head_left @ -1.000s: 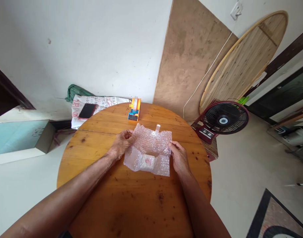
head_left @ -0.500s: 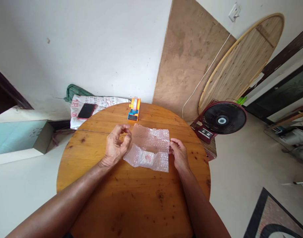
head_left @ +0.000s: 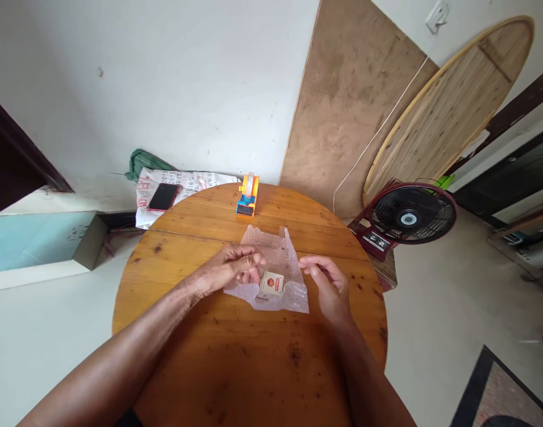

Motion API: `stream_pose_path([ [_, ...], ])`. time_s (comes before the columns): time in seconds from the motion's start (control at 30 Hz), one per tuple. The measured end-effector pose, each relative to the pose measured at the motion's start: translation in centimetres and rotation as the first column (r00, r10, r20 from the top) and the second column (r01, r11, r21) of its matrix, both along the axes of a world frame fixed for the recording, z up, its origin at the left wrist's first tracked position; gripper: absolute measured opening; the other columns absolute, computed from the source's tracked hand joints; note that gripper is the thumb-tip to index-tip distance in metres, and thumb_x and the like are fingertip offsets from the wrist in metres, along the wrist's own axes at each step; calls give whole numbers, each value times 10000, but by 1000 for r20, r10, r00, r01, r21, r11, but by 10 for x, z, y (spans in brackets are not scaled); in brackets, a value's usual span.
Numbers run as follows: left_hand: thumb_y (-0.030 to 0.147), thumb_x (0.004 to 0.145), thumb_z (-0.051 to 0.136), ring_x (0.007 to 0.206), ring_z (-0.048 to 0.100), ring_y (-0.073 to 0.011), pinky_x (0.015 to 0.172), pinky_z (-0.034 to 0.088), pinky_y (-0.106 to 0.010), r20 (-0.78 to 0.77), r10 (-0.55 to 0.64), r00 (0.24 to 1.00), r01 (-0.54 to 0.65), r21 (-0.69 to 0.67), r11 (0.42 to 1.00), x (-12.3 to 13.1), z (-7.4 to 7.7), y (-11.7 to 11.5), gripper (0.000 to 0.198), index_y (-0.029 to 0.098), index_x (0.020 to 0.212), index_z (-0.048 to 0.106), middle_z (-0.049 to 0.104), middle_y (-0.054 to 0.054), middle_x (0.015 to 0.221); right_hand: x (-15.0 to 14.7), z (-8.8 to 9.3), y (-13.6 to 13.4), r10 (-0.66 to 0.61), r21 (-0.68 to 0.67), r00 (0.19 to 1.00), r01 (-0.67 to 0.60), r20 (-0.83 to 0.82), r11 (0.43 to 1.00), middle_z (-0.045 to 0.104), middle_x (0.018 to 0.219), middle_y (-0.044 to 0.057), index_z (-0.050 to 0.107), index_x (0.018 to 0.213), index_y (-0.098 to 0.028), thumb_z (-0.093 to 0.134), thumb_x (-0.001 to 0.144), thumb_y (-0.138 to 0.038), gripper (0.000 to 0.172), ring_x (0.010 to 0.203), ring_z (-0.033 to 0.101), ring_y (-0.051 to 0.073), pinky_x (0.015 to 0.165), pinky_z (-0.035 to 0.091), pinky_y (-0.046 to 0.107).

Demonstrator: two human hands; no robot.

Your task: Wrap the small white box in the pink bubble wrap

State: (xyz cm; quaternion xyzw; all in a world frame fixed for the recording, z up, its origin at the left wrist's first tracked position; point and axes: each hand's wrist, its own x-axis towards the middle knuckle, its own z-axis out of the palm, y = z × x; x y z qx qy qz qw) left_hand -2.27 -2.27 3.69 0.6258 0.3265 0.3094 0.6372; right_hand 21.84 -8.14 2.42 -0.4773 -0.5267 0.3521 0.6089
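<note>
Head view, centre: cream-and-red cardboard box (head_left: 271,284) on clear bubble wrap (head_left: 278,256), probably light, crushable; take its sides. Left hand (head_left: 229,267) grip unclear; right hand (head_left: 332,289) unclenched.

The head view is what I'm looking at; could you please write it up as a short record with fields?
Surface: round wooden table
Packing: bubble wrap, spread on the table
Item: small pale carton with red print, top uncovered, on the bubble wrap
Left hand: over the wrap's left side, fingers close to the carton; contact unclear
Right hand: at the wrap's right edge; contact unclear
Tape dispenser: orange and blue, near the table's far edge
Right background: maroon fan
</note>
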Motion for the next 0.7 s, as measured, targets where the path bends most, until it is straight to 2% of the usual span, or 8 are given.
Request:
stream_pose_path([
  [0.07, 505, 826, 582, 581, 572, -163, 569, 423, -257, 4, -218, 976, 218, -73, 973, -4, 11, -6, 390, 169, 954, 735, 739, -101, 826, -3, 7, -7, 79, -11, 995, -79, 57, 997, 713, 1017, 57, 725, 927, -251, 625, 848, -311, 141, 977, 644, 230, 909, 472, 387],
  [0.17, 427, 800, 642, 553, 601, -174, 550, 471, -274, -77, -499, 863, 487, -128, 864, -7, 21, -16, 297, 221, 975, 765, 743, -87, 875, -6, 12, -13, 210, -51, 956, -204, 204, 978, 700, 1093, 59, 724, 971, -253, 575, 882, -283, 176, 962, 653, 227, 910, 470, 384],
  [0.27, 304, 791, 632, 533, 601, -176, 494, 489, -262, -130, -617, 777, 611, -82, 787, -4, 21, -25, 227, 255, 960, 775, 725, -51, 778, -5, 6, -11, 271, -110, 903, -248, 334, 962, 694, 1111, 49, 717, 1011, -260, 546, 889, -267, 211, 769, 654, 185, 763, 498, 334],
  [0.37, 268, 801, 565, 521, 594, -149, 442, 477, -222, -199, -673, 712, 672, -82, 736, 2, 14, -30, 294, 282, 1025, 754, 718, -26, 803, -1, -7, -2, 196, -123, 853, -155, 484, 980, 720, 967, 26, 724, 994, -271, 542, 873, -243, 221, 703, 620, 177, 669, 462, 294],
  [0.47, 259, 774, 583, 509, 582, -130, 440, 451, -207, -226, -692, 686, 691, -99, 716, 7, 9, -32, 324, 279, 1058, 737, 724, -23, 836, 2, -17, 5, 148, -114, 748, -97, 647, 989, 707, 808, 7, 728, 940, -274, 544, 842, -201, 221, 684, 595, 177, 645, 421, 277],
  [0.53, 256, 747, 621, 541, 575, -132, 477, 439, -213, -208, -675, 708, 668, -112, 736, 8, 6, -32, 293, 265, 1016, 738, 717, -22, 793, 2, -17, 6, 150, -120, 707, -93, 691, 988, 699, 823, 7, 714, 963, -267, 535, 811, -159, 258, 682, 587, 169, 653, 422, 273],
  [0.63, 304, 782, 625, 572, 556, -129, 511, 416, -217, -153, -495, 855, 474, -157, 867, 9, 2, -28, 210, 236, 955, 723, 683, -19, 729, -1, -10, 3, 203, -159, 706, -128, 679, 979, 701, 929, 13, 680, 1044, -252, 528, 756, -112, 355, 758, 609, 169, 709, 448, 270],
  [0.7, 354, 765, 671, 584, 552, -131, 539, 429, -229, -43, -296, 954, 288, -132, 948, 10, -1, -23, 206, 211, 910, 705, 652, -21, 708, -2, -4, 0, 249, -200, 708, -154, 661, 968, 700, 951, 10, 664, 1073, -245, 534, 738, -110, 384, 803, 618, 171, 737, 457, 269],
])
